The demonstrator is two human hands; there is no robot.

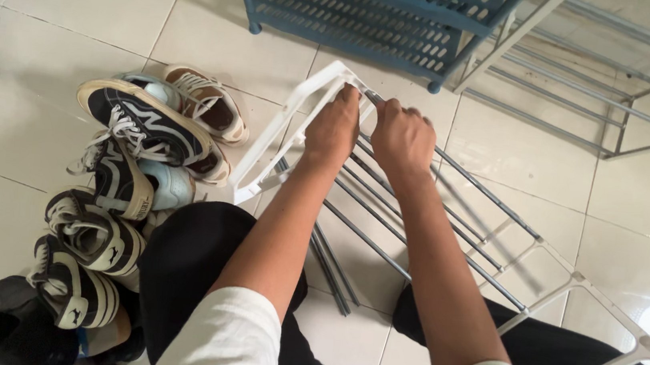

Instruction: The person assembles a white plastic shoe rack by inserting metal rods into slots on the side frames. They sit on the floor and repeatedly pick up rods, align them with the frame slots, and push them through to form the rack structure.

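The floor [61, 10] is pale glossy tile with thin grout lines. At centre, the left hand [332, 129] is closed on the white frame [282, 134] and the right hand [402, 138] is closed around a metal rod [485, 193]. Shoes [120, 177] are piled at left; a blue rack [376, 7] stands far.

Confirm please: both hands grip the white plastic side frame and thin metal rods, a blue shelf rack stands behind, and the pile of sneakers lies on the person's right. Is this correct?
One detail is wrong. The head view shows the pile of sneakers on the person's left, not right. The rest holds: left hand and right hand grip the white plastic side frame and thin metal rods; blue shelf rack behind.
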